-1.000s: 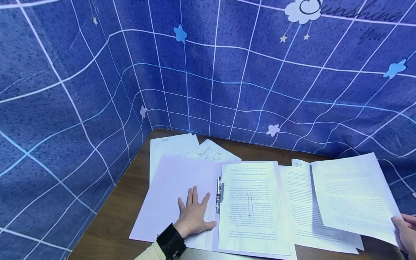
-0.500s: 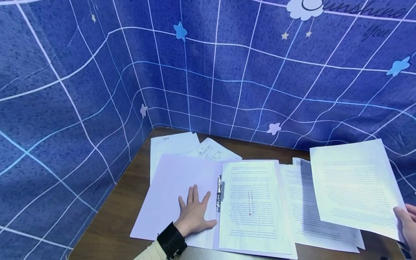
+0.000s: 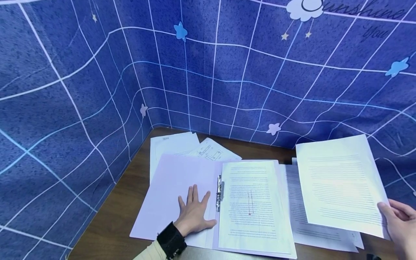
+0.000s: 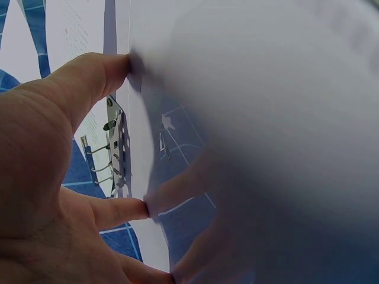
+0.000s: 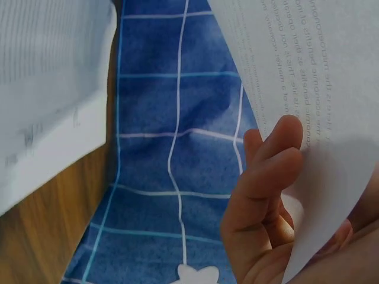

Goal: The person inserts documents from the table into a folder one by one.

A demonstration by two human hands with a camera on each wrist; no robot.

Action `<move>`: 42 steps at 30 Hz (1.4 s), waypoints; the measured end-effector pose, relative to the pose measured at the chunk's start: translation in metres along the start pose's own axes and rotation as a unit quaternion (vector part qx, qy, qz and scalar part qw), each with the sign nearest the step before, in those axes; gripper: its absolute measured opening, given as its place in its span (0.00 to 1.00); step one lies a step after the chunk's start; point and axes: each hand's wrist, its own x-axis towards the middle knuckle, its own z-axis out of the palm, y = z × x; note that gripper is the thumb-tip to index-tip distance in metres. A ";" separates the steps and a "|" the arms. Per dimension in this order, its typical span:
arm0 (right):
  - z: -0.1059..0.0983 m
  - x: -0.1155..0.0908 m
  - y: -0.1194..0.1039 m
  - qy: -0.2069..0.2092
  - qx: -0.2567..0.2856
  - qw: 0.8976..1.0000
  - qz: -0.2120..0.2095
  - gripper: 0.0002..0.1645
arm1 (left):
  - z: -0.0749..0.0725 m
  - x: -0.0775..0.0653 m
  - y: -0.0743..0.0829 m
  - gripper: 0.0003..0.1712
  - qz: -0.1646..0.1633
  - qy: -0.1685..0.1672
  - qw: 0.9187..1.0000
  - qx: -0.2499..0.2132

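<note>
My left hand (image 3: 193,216) lies with fingers spread on the inside cover of an open lilac folder (image 3: 175,180). In the left wrist view its fingertips press the glossy inner surface beside the metal clip (image 4: 117,142). A printed page (image 3: 255,209) rests on the folder's right side, next to the clip. At the right, my right hand (image 3: 401,220) pinches a printed sheet of paper (image 3: 341,187) by its lower right corner. That sheet is raised and tilted over the paper stack (image 3: 315,234), hiding much of it. The right wrist view shows the fingers curled at the sheet's edge (image 5: 337,106).
Loose papers (image 3: 172,142) and a sheet with drawings (image 3: 211,151) stick out behind the folder on the brown wooden table (image 3: 110,216). A blue patterned curtain (image 3: 195,72) stands along the table's back and left edges.
My right hand has brought the sheet leftward, over the stack and nearer the folder. The sheet also rose a little. My left hand and the folder have stayed in place.
</note>
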 end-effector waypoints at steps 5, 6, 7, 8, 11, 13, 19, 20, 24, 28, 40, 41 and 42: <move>0.012 -0.008 -0.005 -0.014 -0.042 0.999 -0.006 0.14 | -0.001 -0.002 -0.002 0.58 -0.001 0.000 1.000 0.001; 0.015 -0.011 -0.006 -0.014 -0.062 0.998 -0.013 0.13 | -0.001 -0.002 -0.002 0.58 -0.001 -0.001 1.000 0.002; 0.019 -0.014 -0.007 -0.013 -0.073 0.997 -0.019 0.15 | -0.001 -0.002 -0.003 0.58 -0.001 -0.001 1.000 0.002; 0.023 -0.018 -0.008 -0.011 -0.094 0.995 -0.030 0.19 | -0.001 -0.002 -0.003 0.58 -0.003 -0.002 1.000 0.003; 0.036 -0.029 -0.011 -0.013 -0.105 0.994 -0.041 0.24 | -0.001 -0.003 -0.004 0.59 -0.004 -0.002 1.000 0.004; 0.044 -0.034 -0.011 -0.023 -0.098 0.994 -0.040 0.21 | -0.001 -0.003 -0.005 0.59 -0.005 -0.003 1.000 0.004; 0.063 -0.049 -0.007 -0.055 -0.074 0.995 -0.027 0.21 | -0.002 -0.004 -0.005 0.58 -0.009 -0.005 1.000 0.006; 0.065 -0.052 -0.007 -0.060 -0.076 0.995 -0.027 0.22 | -0.002 -0.004 -0.005 0.59 -0.009 -0.005 1.000 0.006; 0.075 -0.061 -0.007 -0.077 -0.101 0.991 -0.035 0.25 | -0.004 -0.005 -0.005 0.59 -0.009 -0.004 1.000 0.007; 0.083 -0.070 -0.007 -0.088 -0.112 0.989 -0.042 0.24 | -0.006 -0.006 -0.006 0.58 -0.009 -0.001 1.000 0.009; 0.088 -0.084 -0.009 -0.101 -0.109 0.987 -0.058 0.22 | -0.002 0.000 0.002 0.58 0.000 -0.009 1.000 0.002; 0.090 -0.086 -0.009 -0.104 -0.109 0.987 -0.063 0.22 | -0.002 0.001 0.002 0.58 -0.001 -0.009 1.000 0.004; 0.091 -0.087 -0.009 -0.107 -0.110 0.986 -0.069 0.22 | -0.001 0.001 0.002 0.58 -0.003 -0.009 1.000 0.005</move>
